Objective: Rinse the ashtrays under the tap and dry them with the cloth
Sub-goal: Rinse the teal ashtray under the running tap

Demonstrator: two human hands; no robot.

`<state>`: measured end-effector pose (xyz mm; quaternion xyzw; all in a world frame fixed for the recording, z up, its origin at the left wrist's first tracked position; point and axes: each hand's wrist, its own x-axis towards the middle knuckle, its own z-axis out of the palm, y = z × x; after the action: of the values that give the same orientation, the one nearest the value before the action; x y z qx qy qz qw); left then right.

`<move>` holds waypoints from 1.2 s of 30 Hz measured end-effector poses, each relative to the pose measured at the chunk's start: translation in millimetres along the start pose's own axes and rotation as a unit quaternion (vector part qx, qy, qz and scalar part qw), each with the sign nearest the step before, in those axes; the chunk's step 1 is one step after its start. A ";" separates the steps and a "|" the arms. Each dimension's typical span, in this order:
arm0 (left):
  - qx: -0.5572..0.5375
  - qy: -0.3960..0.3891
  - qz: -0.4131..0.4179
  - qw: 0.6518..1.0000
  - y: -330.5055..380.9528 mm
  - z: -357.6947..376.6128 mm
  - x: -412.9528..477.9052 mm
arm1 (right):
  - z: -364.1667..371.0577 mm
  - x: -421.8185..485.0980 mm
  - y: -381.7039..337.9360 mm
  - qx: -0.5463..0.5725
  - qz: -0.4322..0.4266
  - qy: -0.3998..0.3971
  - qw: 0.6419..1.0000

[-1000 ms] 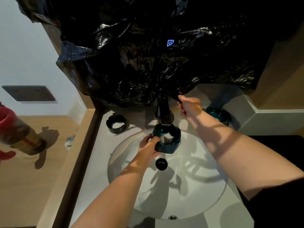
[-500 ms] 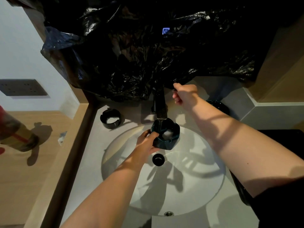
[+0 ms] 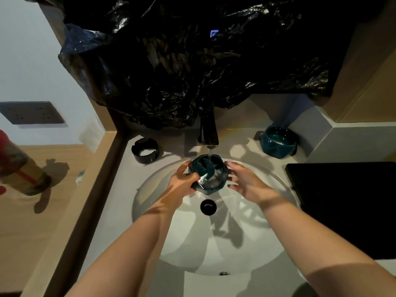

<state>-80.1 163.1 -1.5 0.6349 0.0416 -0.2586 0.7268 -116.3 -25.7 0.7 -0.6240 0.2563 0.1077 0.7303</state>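
At the near rim of the sink [image 3: 137,202] a small overflow hole [image 3: 224,273] is seen, and further in, the drain [image 3: 208,207]. Above the drain the ashtray [image 3: 218,179] is gripped by the left hand [image 3: 182,185], fingers and thumb curled round its left side. The right hand [image 3: 246,183], raised at the tap half a second ago, has been brought down just beside the ashtray's right side. Its fingers are spread, and whether they touch the ashtray cannot be told. Water [image 3: 209,156], not seen before, is now poured from the tap [image 3: 209,130] into the ashtray, where it is pooled and glinting. A black ashtray [image 3: 145,150] is set at the counter's back left, something pale inside it. A teal ashtray [image 3: 278,144] is set at the back right, with a pale patch inside. At the counter's right edge a dark flat thing [image 3: 342,206] is cut off and hard to make out. The tap's top is hidden by a black bag [image 3: 192,71].
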 end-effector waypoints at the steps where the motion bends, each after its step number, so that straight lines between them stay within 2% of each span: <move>1: -0.004 -0.002 0.007 1.000 -1.6 -1.9 1.3 | 0.3 1.9 8.3 0.026 -0.001 -0.025 0.999; 4: 0.004 -0.003 0.015 1.000 -6.4 -5.5 6.0 | 2.9 6.8 24.6 0.102 -0.023 -0.057 0.993; 8: 0.035 -0.003 -0.021 0.999 -14.4 -10.3 15.7 | 4.1 13.7 37.6 0.046 -0.058 -0.026 0.997; 11: 0.033 0.007 -0.077 0.996 -12.4 -9.1 15.8 | 7.7 15.4 40.1 0.023 -0.047 0.009 0.999; 14: 0.068 0.032 -0.107 0.991 -7.3 -7.1 20.3 | 12.3 16.7 47.0 0.094 0.002 -0.023 0.995; 16: 0.157 0.037 -0.085 0.983 -5.1 -5.8 24.6 | 14.6 18.0 53.2 0.129 0.042 -0.030 0.990; 18: 0.192 0.024 -0.055 0.980 -5.3 -6.1 25.3 | 15.0 18.7 54.5 0.127 0.045 -0.033 0.990; 21: 0.098 -0.047 -0.026 0.994 -12.7 -14.9 28.6 | 14.7 17.3 45.1 0.080 -0.025 -0.011 0.996; 24: 0.028 -0.112 -0.038 0.993 -25.1 -20.7 35.5 | 11.8 11.9 36.4 0.003 -0.098 0.026 0.995; 29: 0.123 -0.082 -0.004 0.989 -30.0 -11.8 31.8 | 9.2 9.5 37.6 -0.036 -0.144 0.014 0.989; 36: 0.140 -0.018 0.108 0.984 -29.3 -11.4 28.6 | 4.4 13.4 37.7 -0.065 -0.145 -0.023 0.987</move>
<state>-64.9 162.8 -41.1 0.7265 -0.0767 -0.1933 0.6549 -121.9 -16.1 -38.0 -0.6983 0.1382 0.0316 0.7016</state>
